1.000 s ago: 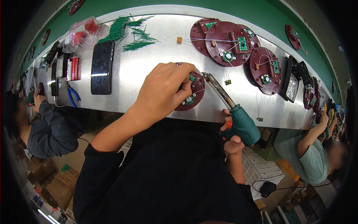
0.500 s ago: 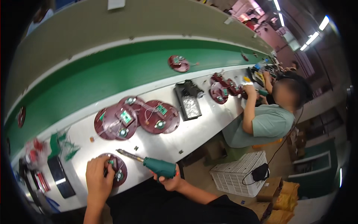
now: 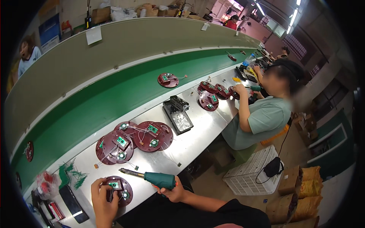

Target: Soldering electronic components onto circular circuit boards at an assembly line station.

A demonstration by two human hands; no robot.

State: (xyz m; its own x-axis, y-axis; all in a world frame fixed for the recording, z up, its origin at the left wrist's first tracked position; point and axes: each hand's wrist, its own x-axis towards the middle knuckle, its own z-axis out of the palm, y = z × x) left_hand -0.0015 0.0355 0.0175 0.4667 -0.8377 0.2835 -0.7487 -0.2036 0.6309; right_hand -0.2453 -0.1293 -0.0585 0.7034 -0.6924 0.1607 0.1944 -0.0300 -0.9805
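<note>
We have our left hand (image 3: pixel 103 201) at the lower left of the frame, its fingers curled over a maroon disc (image 3: pixel 122 204) that lies flat on the metal tabletop (image 3: pixel 201 135); we cannot tell whether they pinch anything. On that disc we see a green board (image 3: pixel 115 185) beside the fingertips and a round part (image 3: pixel 126 195) at its right. Our right hand (image 3: pixel 175 193), at the lower middle, has its fingers wrapped round the green handle of an iron (image 3: pixel 159 180). Its metal barrel points left, and the tip is near the disc's upper rim, apart from the board. Above, left of centre, we see overlapping discs (image 3: pixel 115 146) with boards and loose white leads, and to their right a black tray (image 3: pixel 178 116). Green wires (image 3: pixel 68 175) lie in a loose heap at the lower left, above a dark phone (image 3: pixel 73 205) and beside a clear bag (image 3: pixel 47 185) with something red inside. At the right, a co-worker (image 3: pixel 262 114) in a pale green shirt sits along the tabletop, and a white crate (image 3: pixel 251 173) stands on the floor (image 3: pixel 243 199) at the lower right.
</note>
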